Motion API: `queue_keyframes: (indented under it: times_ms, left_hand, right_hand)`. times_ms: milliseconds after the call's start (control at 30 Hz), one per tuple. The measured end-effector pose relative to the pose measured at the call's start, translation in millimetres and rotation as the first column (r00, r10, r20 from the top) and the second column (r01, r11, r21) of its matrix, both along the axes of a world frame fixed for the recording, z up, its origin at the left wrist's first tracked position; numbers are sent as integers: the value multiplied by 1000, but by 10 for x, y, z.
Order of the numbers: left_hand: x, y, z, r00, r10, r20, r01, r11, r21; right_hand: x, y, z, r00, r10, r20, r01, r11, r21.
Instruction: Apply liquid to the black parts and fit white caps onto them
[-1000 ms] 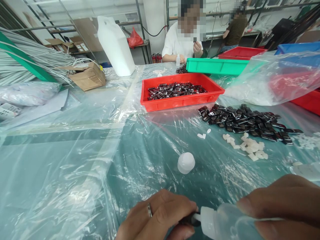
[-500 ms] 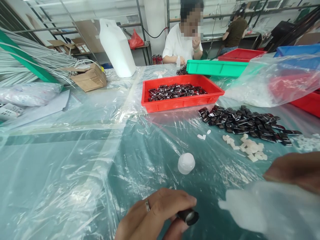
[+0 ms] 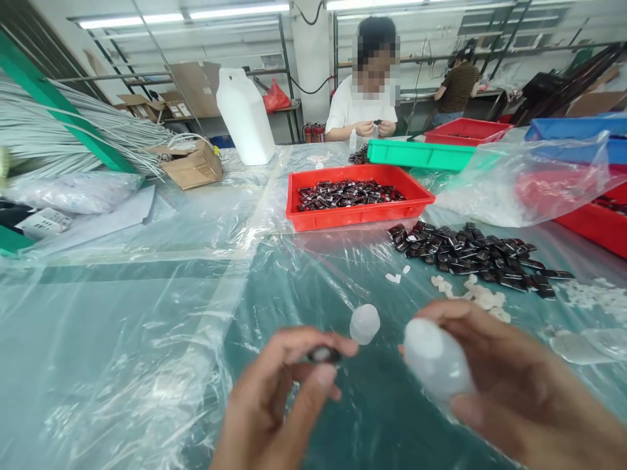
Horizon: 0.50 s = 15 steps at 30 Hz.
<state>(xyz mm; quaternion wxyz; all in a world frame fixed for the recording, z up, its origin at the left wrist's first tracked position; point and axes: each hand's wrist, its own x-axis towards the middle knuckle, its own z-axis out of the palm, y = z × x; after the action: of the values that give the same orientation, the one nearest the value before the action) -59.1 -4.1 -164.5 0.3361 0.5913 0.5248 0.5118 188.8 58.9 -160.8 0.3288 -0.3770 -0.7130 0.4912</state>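
Between the thumb and fingers of my left hand (image 3: 281, 391) is a small dark glossy piece (image 3: 324, 354) with a pale round end; motion blurs it. My right hand (image 3: 509, 372) is wrapped round a translucent white squeeze bottle (image 3: 438, 359), its rounded white end pointing up and left. A small white round cup or cap (image 3: 365, 324) stands on the plastic sheet between the two hands. Beyond my right hand lie a heap of dark glossy pieces (image 3: 470, 254) and some off-white bits (image 3: 482, 297).
A red tray (image 3: 362, 217) of similar dark pieces stands ahead, with a green tray (image 3: 421, 155) behind it. Clear bags and red and blue trays (image 3: 573, 134) crowd the right. A white jug (image 3: 247, 124) and carton (image 3: 196, 166) stand left. Across the table sits a person (image 3: 343, 104).
My right hand has come in from the right edge, bringing the bottle upright near the cup. My left hand has moved slightly left and up, turning the dark piece. The view has tilted up.
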Motion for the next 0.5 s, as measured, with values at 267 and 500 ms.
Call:
queue_keyframes:
  times_ms: [267,500]
  left_hand:
    - [-170,154,-64,989,105,-105,-99,993,56]
    - [-141,123,-54,987,28,-161,-1,986,167]
  right_hand:
    - [-324,-225,-128,942,269,198,-258,963,-81]
    - [-58,82,-8,899,391,196,-405,914,31]
